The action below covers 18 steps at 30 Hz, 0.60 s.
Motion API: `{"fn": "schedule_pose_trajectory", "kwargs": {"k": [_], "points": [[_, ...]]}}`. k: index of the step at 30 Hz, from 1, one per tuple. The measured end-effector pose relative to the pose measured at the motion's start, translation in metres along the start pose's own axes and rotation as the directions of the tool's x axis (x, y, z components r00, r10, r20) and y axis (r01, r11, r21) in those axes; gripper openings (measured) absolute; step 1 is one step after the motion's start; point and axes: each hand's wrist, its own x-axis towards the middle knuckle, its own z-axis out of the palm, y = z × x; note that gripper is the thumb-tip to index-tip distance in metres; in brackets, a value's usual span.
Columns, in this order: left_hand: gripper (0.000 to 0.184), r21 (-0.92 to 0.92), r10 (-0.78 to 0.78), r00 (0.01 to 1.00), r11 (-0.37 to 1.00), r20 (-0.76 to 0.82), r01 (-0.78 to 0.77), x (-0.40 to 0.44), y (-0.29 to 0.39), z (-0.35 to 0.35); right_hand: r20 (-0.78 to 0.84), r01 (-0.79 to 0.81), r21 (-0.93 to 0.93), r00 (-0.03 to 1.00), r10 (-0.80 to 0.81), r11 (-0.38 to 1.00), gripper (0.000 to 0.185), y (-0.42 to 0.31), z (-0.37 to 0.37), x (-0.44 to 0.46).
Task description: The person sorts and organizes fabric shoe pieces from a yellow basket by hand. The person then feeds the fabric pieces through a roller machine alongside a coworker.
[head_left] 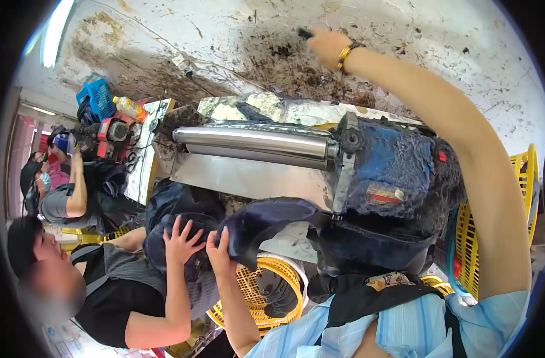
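My left hand [220, 253] pinches the edge of a dark navy, leather-like piece [275, 219] between thumb and fingers. This piece curves rightward along the front of a roller machine, its far end running into other dark material. Up by the stained wall, my right hand [329, 48] is closed around a small black object [305, 33], whose kind I cannot make out. The machine has shiny metal rollers [254, 143] and a blue housing [398, 158] thick with grey fluff. Its flat metal plate [248, 173] lies in front of the rollers.
A co-worker's spread hand [183, 241] rests on a dark bundle [180, 206] beside my left hand. Below is a yellow basket [296, 280]; another yellow basket [526, 185] stands right. A bottle [128, 108] and blue basket [98, 98] are at back left. Another person [64, 200] sits farther left.
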Motion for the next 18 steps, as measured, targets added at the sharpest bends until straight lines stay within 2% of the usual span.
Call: {"fn": "schedule_pose_trajectory", "kwargs": {"k": [2, 4, 5, 7, 9, 11, 13, 14, 15, 16, 17, 18], "points": [[0.013, -0.187, -0.054, 0.997, 0.981, -0.055, 0.043, 0.003, -0.002, 0.002, 0.127, 0.112, 0.060, 0.985, -0.118, 0.992, 0.018, -0.032, 0.006, -0.005], [0.032, -0.345, -0.082, 0.995, 0.934, 0.056, 0.096, 0.002, -0.006, -0.007, 0.171, 0.215, 0.162, 0.955, -0.242, 0.963, 0.017, -0.053, 0.019, -0.008], [0.032, -0.409, -0.044, 0.999, 0.911, 0.019, 0.048, 0.001, -0.014, -0.012, 0.189, 0.239, 0.169, 0.944, -0.269, 0.956, 0.019, -0.060, 0.024, -0.007], [0.032, -0.396, -0.034, 0.999, 0.918, -0.017, 0.025, -0.009, -0.025, -0.018, 0.198, 0.292, 0.169, 0.926, -0.323, 0.941, 0.021, -0.068, 0.033, -0.006], [0.034, -0.339, -0.050, 0.973, 0.940, -0.225, -0.030, -0.015, -0.039, -0.015, 0.191, 0.297, 0.170, 0.926, -0.327, 0.940, 0.022, -0.067, 0.040, -0.004], [0.039, -0.392, -0.022, 0.986, 0.919, -0.165, -0.045, -0.013, -0.062, -0.021, 0.196, 0.326, 0.156, 0.915, -0.352, 0.933, 0.026, -0.065, 0.043, -0.004], [0.041, -0.378, -0.011, 0.988, 0.925, -0.151, -0.047, -0.009, -0.056, -0.001, 0.234, 0.342, 0.158, 0.898, -0.372, 0.926, 0.031, -0.071, 0.041, -0.009], [0.036, -0.329, 0.022, 0.984, 0.941, -0.178, -0.081, -0.005, -0.049, 0.010, 0.270, 0.356, 0.159, 0.881, -0.388, 0.921, 0.038, -0.075, 0.041, -0.011], [0.031, -0.277, 0.052, 0.978, 0.955, -0.201, -0.107, 0.000, -0.047, 0.017, 0.353, 0.342, 0.241, 0.841, -0.410, 0.908, 0.058, -0.081, 0.042, -0.012], [0.032, -0.101, 0.095, 0.977, 0.988, -0.190, -0.116, 0.012, -0.043, 0.013, 0.373, 0.333, 0.241, 0.835, -0.404, 0.912, 0.058, -0.091, 0.052, -0.005], [0.033, 0.078, 0.126, 0.978, 0.990, -0.166, -0.114, 0.023, -0.040, 0.007, 0.509, 0.242, 0.281, 0.782, -0.359, 0.929, 0.064, -0.102, 0.072, 0.003], [0.029, 0.411, 0.379, 0.908, 0.867, -0.177, -0.281, 0.018, -0.036, 0.012, 0.590, 0.136, 0.326, 0.744, -0.314, 0.936, 0.069, -0.105, 0.066, -0.005]]}}
